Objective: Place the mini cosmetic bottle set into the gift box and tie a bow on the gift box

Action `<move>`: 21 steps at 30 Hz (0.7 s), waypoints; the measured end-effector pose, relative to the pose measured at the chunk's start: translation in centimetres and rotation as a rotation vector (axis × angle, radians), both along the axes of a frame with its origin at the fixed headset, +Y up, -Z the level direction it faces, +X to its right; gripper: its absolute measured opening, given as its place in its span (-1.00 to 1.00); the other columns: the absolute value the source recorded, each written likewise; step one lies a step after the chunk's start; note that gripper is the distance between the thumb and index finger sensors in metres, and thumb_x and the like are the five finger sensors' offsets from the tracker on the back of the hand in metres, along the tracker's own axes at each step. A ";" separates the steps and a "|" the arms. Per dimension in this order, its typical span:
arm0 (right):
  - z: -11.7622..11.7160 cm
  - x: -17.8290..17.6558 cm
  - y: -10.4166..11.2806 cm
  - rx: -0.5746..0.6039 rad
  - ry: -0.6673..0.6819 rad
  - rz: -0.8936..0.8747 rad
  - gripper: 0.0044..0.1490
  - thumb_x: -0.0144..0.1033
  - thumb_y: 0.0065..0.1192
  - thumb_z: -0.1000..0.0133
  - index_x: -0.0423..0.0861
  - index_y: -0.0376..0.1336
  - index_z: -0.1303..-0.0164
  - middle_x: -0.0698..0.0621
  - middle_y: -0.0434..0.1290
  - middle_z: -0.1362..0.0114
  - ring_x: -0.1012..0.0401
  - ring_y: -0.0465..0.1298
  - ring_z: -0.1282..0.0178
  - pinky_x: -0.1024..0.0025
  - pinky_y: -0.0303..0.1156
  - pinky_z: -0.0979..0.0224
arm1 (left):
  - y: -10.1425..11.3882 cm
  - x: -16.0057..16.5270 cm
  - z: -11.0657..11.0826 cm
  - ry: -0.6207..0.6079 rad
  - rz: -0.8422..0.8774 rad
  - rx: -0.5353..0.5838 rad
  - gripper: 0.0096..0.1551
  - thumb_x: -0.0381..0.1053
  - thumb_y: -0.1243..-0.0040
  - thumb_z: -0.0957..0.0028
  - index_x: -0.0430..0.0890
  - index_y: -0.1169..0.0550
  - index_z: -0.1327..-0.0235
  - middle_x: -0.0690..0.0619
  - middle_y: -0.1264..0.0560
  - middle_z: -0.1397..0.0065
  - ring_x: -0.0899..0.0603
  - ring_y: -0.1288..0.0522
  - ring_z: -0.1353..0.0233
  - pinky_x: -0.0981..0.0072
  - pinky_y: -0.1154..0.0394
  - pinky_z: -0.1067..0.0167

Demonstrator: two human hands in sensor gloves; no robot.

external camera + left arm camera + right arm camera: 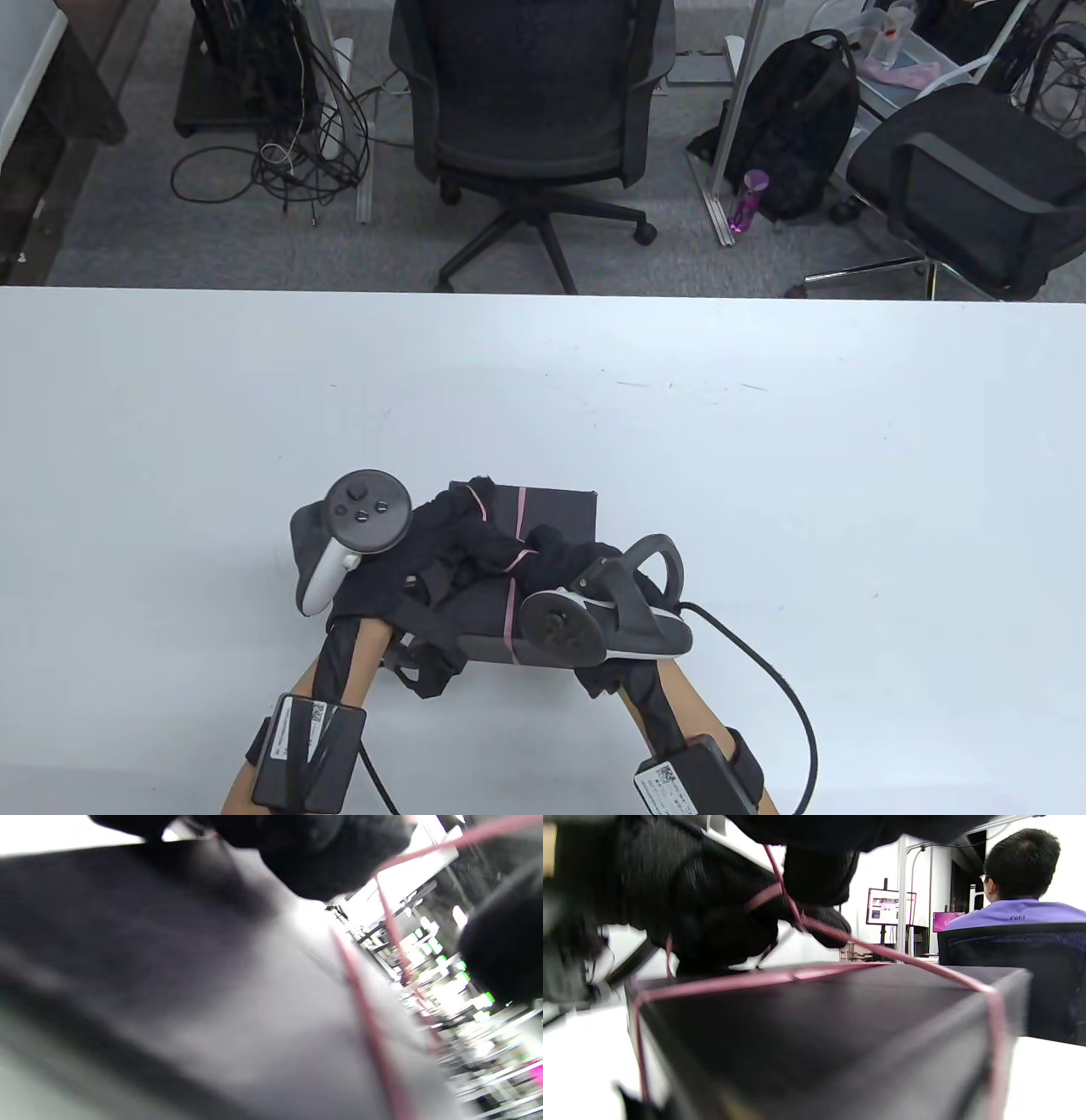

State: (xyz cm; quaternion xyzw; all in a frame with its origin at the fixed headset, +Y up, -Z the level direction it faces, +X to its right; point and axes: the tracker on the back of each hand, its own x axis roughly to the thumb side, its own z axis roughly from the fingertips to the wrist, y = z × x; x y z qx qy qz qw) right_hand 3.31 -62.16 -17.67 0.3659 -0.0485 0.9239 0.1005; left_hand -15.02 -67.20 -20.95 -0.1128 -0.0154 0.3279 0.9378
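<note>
Hands: while the closed gift box (556, 509) sits near the table's (764, 475) front edge, your left hand (441, 531) and right hand (560, 556) both pinch its pink ribbon (520, 514).

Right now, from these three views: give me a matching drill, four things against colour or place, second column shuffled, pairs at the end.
Column one:
1. gift box
2. ribbon
3. left hand
4. water bottle

Column two:
A. purple, on the floor by a backpack
B. pink, wrapped around the box
C. black, closed, on the white table
D. gloved, on top of the box, fingers at the ribbon

Pairs: 1-C, 2-B, 3-D, 4-A
</note>
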 end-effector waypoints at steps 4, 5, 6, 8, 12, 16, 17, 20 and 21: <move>-1.2 -0.2 0.5 -0.016 -0.116 -0.091 -0.22 -0.36 -0.03 -0.30 0.20 -0.25 -0.62 -0.04 0.54 -0.10 0.35 0.49 0.53 0.49 0.55 0.44 | -0.3 0.5 1.0 0.005 -0.020 0.110 -0.40 0.25 -0.18 -0.19 0.17 -0.38 -0.48 0.30 -0.65 0.43 0.13 -0.54 0.59 0.29 -0.66 0.40; -1.5 -0.3 0.5 -0.023 -0.158 -0.111 -0.22 -0.30 0.04 -0.29 0.16 -0.20 -0.64 -0.02 0.56 -0.03 0.35 0.49 0.54 0.49 0.55 0.45 | -0.2 0.5 1.1 -0.001 -0.037 0.130 -0.38 0.26 -0.19 -0.17 0.17 -0.35 -0.49 0.31 -0.65 0.43 0.13 -0.54 0.59 0.30 -0.66 0.40; -1.8 -0.4 0.5 -0.029 -0.188 -0.126 -0.20 -0.24 0.10 -0.26 0.11 -0.15 -0.66 0.00 0.57 0.05 0.35 0.49 0.55 0.50 0.55 0.47 | -0.2 0.5 1.3 0.002 -0.045 0.156 -0.37 0.26 -0.20 -0.16 0.18 -0.34 -0.48 0.31 -0.65 0.43 0.13 -0.55 0.58 0.30 -0.66 0.39; -2.6 -0.7 0.4 -0.043 -0.258 -0.102 -0.13 -0.10 0.19 -0.20 -0.05 -0.04 -0.68 0.07 0.56 0.15 0.38 0.49 0.56 0.52 0.55 0.48 | -0.3 0.6 1.7 0.008 -0.045 0.209 -0.36 0.25 -0.22 -0.15 0.18 -0.32 -0.48 0.31 -0.66 0.43 0.13 -0.54 0.58 0.30 -0.66 0.40; -3.2 -1.1 0.1 -0.081 -0.263 -0.049 -0.05 0.01 0.23 -0.15 -0.31 0.14 -0.62 0.11 0.55 0.19 0.41 0.47 0.57 0.55 0.55 0.49 | -0.3 0.9 2.2 0.012 -0.073 0.274 -0.34 0.23 -0.24 -0.14 0.18 -0.30 -0.47 0.30 -0.66 0.44 0.12 -0.54 0.58 0.29 -0.66 0.39; -3.2 -1.5 0.1 -0.082 -0.264 -0.027 -0.15 0.06 0.25 -0.16 -0.34 0.30 -0.42 0.09 0.55 0.17 0.41 0.48 0.55 0.56 0.54 0.48 | -0.3 1.3 2.7 0.005 -0.127 0.333 -0.35 0.20 -0.24 -0.16 0.15 -0.28 -0.48 0.29 -0.66 0.43 0.12 -0.53 0.58 0.28 -0.66 0.38; -3.2 -1.5 0.1 -0.082 -0.264 -0.026 -0.21 0.07 0.27 -0.16 -0.30 0.34 -0.34 0.08 0.55 0.18 0.41 0.48 0.55 0.56 0.54 0.48 | -0.2 1.4 2.8 0.004 -0.148 0.345 -0.34 0.20 -0.23 -0.16 0.15 -0.27 -0.48 0.29 -0.65 0.43 0.12 -0.53 0.58 0.29 -0.66 0.38; -3.3 -1.5 -0.1 -0.117 -0.246 -0.053 -0.48 0.04 0.29 -0.22 -0.15 0.47 -0.07 0.05 0.58 0.19 0.37 0.50 0.54 0.52 0.55 0.46 | -0.3 1.7 3.1 -0.002 -0.181 0.384 -0.31 0.22 -0.24 -0.14 0.16 -0.25 -0.49 0.30 -0.64 0.43 0.13 -0.52 0.58 0.30 -0.66 0.37; -3.4 -1.6 -0.1 -0.121 -0.243 -0.044 -0.55 0.01 0.27 -0.24 -0.12 0.48 -0.02 0.05 0.58 0.19 0.36 0.51 0.53 0.51 0.56 0.44 | -0.3 1.7 3.2 0.003 -0.172 0.391 -0.31 0.23 -0.24 -0.14 0.17 -0.24 -0.48 0.31 -0.65 0.43 0.13 -0.52 0.58 0.30 -0.66 0.38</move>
